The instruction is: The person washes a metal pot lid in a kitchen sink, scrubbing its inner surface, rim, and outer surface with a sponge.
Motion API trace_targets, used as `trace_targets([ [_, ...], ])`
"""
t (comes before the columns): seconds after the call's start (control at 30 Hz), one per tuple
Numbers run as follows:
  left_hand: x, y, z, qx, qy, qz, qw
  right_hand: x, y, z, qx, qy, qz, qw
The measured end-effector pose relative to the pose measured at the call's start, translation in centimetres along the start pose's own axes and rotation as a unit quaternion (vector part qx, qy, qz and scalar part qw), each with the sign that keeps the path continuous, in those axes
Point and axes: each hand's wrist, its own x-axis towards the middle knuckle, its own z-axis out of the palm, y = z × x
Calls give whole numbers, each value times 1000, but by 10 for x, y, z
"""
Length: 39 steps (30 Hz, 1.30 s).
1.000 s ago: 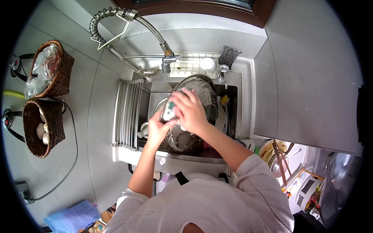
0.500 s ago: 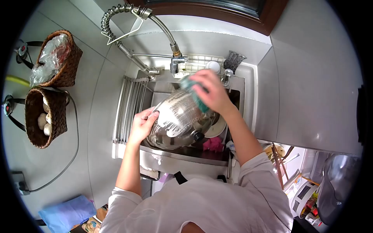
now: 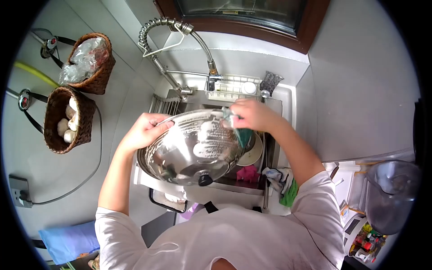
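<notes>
My left hand (image 3: 143, 130) has its grip curled tight over the rim of the large soapy stainless-steel lid (image 3: 193, 146) above the sink (image 3: 252, 184); my right hand (image 3: 254, 115) pinches a green sponge (image 3: 242, 133) against it.

The wok (image 3: 193, 150) in the left hand (image 3: 146, 130) is bright polished metal, glossy and wet, with white soap foam on its inner face and a black knob of matt plastic at its near edge. The sponge (image 3: 240, 132) in the grip of the right hand (image 3: 252, 114) looks soft and rough, green and matt. Behind both hands the tap (image 3: 180, 42) is shiny metal with a coiled spring neck. Under the wok the sink (image 3: 225, 182) is brushed steel, less glossy. Far to the left of the left hand, two baskets (image 3: 67, 119) are woven brown wicker, rough; one holds crinkled clear plastic. The counter (image 3: 58, 180) is smooth and pale grey.
</notes>
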Motion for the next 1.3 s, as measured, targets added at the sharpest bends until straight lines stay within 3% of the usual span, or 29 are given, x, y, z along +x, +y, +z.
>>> trace_targets([
  [0.03,-1,2,-4,14,0,2,1000,0,0,6,4,63,-65,996],
  [0.2,3,29,5,114,-23,8,993,39,-39,-9,2,15,-79,997],
  [0.27,10,41,22,152,-47,86,984,61,-63,-11,-45,-46,-124,990],
  [0.37,4,39,18,162,-28,57,985,63,-69,-20,11,-27,-136,990],
  [0.47,-14,31,5,157,40,87,983,37,-43,-35,44,60,-127,989],
  [0.53,-33,23,-13,108,97,92,985,2,-22,-36,7,107,-5,994],
  [0.6,-53,-2,-25,-14,159,56,986,-31,-13,-29,25,136,52,989],
  [0.63,-61,-25,-30,-8,178,44,983,-37,-11,-27,33,151,80,985],
  [0.73,-65,-58,-12,-24,190,32,981,-38,-13,-26,46,169,54,983],
  [0.87,-55,-27,-6,-19,151,12,988,-19,-38,-58,53,97,51,993],
  [0.9,-45,-13,-2,5,144,47,988,-8,-49,-60,36,62,61,996],
  [1.0,-22,39,19,215,39,70,973,35,-82,-52,-8,-44,-62,997],
  [1.03,-16,41,28,206,37,111,971,50,-98,-47,-123,-96,-58,986],
  [1.1,-11,44,34,198,55,170,964,57,-107,-51,-110,-78,-68,989],
  [1.17,-18,56,25,239,59,117,962,54,-95,-53,-98,-15,-122,988],
  [1.27,-29,49,-1,222,126,120,959,20,-58,-64,-7,84,-74,994],
  [1.3,-34,39,-14,190,150,94,966,7,-42,-62,-10,97,-12,995],
])
